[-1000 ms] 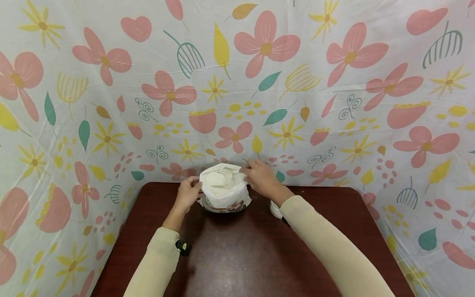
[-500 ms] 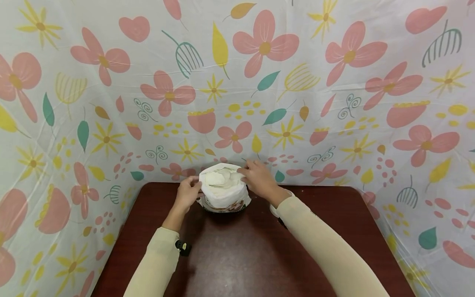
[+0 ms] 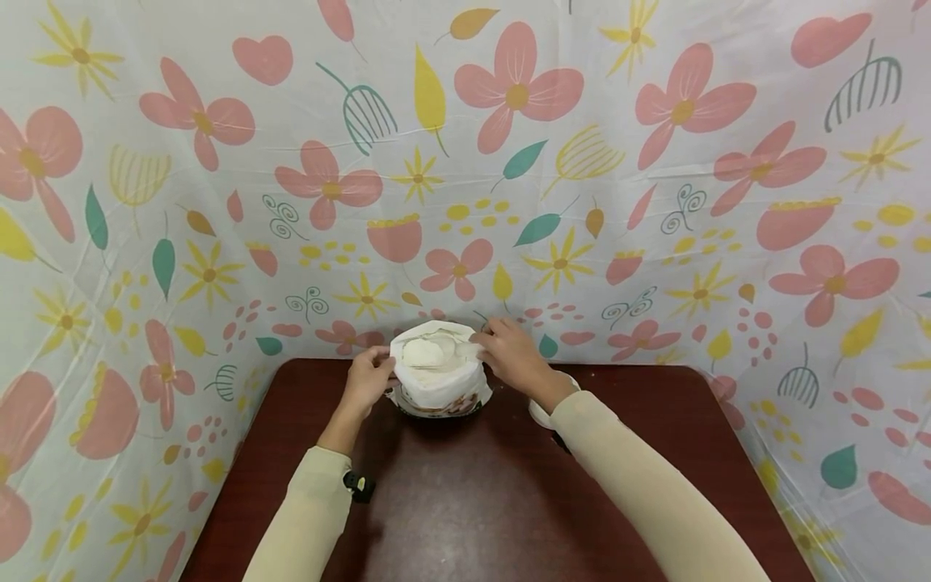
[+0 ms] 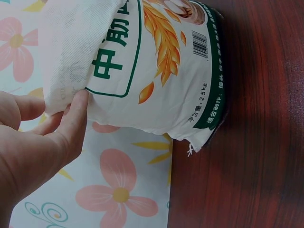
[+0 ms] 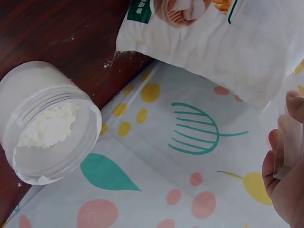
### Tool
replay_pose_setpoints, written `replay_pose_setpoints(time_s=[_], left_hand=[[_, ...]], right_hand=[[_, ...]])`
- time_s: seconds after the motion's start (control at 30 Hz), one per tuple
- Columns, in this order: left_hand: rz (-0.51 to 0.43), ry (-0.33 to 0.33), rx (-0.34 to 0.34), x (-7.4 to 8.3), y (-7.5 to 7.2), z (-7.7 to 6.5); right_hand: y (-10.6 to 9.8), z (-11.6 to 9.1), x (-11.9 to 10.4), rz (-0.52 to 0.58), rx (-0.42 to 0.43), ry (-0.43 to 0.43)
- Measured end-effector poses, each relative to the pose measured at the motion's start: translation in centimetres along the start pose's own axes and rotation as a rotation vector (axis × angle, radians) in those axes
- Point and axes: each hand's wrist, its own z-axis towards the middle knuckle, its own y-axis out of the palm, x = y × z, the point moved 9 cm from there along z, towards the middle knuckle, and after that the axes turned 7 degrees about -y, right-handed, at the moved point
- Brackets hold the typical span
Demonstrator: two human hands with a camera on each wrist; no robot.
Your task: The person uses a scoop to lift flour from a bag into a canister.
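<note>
- The white flour bag (image 3: 436, 390) stands upright on the worktop (image 3: 451, 501), near its back edge; its mouth faces up and its top is folded outward.
- The left hand (image 3: 369, 378) is at the bag's left side, its fingers (image 4: 78, 111) narrowed in a pinch on the folded top edge.
- The right hand (image 3: 512, 353) is at the right side of the bag's mouth; its fingers are curled round a clear plastic piece (image 5: 290, 147). Whether they also touch the bag, I cannot tell.
- Inside the bag's mouth lie pale, rounded shapes, too blurred to make out.
- The bag's front carries green lettering, an orange wheat ear (image 4: 164, 45) and a barcode (image 4: 200, 44), with a green band along the bottom.
- To the right of the bag, a clear jar (image 5: 90, 121) with some white powder (image 5: 50, 127) in it stands on the worktop, partly hidden by the right forearm in the head view.
- White specks dot the dark red-brown wood between jar and bag.
- Behind hangs a white cloth (image 3: 451, 178) printed with pink, yellow and green flowers and leaves.
- Both sleeves are cream; a black device (image 3: 359, 485) sits at the left wrist.
</note>
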Motion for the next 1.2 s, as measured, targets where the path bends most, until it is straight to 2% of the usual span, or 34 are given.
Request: replay_pose_setpoints(time_s=[0.3, 0.8, 0.9, 1.2], left_hand=[[0.006, 0.004, 0.013, 0.1, 0.0, -0.2], [-0.003, 0.010, 0.004, 0.0, 0.0, 0.0], [-0.005, 0.007, 0.005, 0.0, 0.0, 0.0], [-0.007, 0.011, 0.007, 0.1, -0.1, 0.0]], right_hand=[[-0.7, -1.5, 1.0, 0.088, 0.007, 0.079], [0.1, -2.1, 1.7, 0.148, -0.171, 0.155], [0.3, -2.3, 1.9, 0.158, -0.163, 0.171], [0.6, -3.0, 2.2, 0.190, -0.063, 0.195]])
